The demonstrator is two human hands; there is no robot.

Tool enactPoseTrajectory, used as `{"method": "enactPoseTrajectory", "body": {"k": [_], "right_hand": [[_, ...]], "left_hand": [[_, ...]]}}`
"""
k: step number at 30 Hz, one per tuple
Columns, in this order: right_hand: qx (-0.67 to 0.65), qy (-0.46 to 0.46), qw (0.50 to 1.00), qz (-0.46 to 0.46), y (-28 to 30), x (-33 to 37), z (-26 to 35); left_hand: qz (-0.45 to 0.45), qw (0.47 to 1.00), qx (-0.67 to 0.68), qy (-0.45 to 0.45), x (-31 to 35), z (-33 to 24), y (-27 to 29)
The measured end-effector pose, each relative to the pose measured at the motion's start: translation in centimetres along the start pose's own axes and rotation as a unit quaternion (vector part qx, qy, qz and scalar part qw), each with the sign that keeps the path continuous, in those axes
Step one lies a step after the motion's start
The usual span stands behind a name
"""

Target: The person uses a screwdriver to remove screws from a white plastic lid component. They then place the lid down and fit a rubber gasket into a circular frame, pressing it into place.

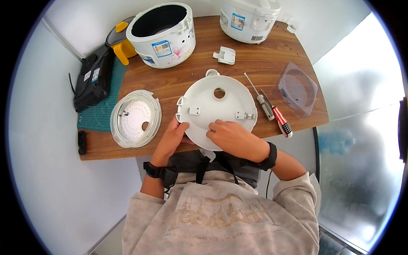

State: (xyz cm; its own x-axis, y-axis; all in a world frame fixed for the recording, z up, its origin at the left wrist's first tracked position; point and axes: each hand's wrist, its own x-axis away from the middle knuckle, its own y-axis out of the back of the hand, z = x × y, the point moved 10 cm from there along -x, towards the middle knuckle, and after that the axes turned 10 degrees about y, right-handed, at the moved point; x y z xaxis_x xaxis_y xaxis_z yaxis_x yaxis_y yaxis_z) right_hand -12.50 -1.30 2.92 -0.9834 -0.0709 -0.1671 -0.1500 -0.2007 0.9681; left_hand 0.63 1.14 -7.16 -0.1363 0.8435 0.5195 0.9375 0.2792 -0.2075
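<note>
One white lid shell (214, 109) at the table (165, 80) front edge: left hand (173, 136) grasps its rim, right hand (233, 136) at inner face, grip indeterminate; step apparently inner-face work, next needing steady support.

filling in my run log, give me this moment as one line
left hand: holding lid rim | right hand: over lid's face | screwdrivers: right of lid | white disc: left of lid

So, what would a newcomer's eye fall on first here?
Probably the round white plastic lid in the centre, with the left hand at its rim and the right hand over its lower part. Then perhaps the white cooker body with a black inside, at the back left, and the red-and-white-handled screwdriver right of the lid.
</note>
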Motion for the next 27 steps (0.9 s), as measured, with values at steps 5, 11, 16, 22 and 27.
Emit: {"method": "enactPoseTrajectory", "body": {"k": [5, 11, 16, 22, 27], "right_hand": [[-0.055, -0.045, 0.997, 0.018, 0.3, 2.0, -1.4], [-0.123, -0.126, 0.984, -0.026, 3.5, 3.9, -3.2], [-0.105, -0.121, 0.987, 0.002, 2.9, 3.8, -3.0], [-0.075, -0.094, 0.992, 0.025, 1.7, 2.0, -2.0], [-0.098, -0.065, 0.993, -0.023, 1.6, 1.0, -1.4]], "left_hand": [[-0.002, 1.0, -0.017, 0.012, -0.1, 0.4, 0.1], [0.001, 1.0, -0.011, 0.015, -0.1, 0.3, 0.0], [0.0, 1.0, -0.006, 0.022, 0.0, 0.2, -0.1], [0.006, 1.0, -0.004, 0.006, 0.0, 0.0, -0.1], [0.009, 1.0, 0.003, 0.011, 0.1, 0.1, -0.1]]}}
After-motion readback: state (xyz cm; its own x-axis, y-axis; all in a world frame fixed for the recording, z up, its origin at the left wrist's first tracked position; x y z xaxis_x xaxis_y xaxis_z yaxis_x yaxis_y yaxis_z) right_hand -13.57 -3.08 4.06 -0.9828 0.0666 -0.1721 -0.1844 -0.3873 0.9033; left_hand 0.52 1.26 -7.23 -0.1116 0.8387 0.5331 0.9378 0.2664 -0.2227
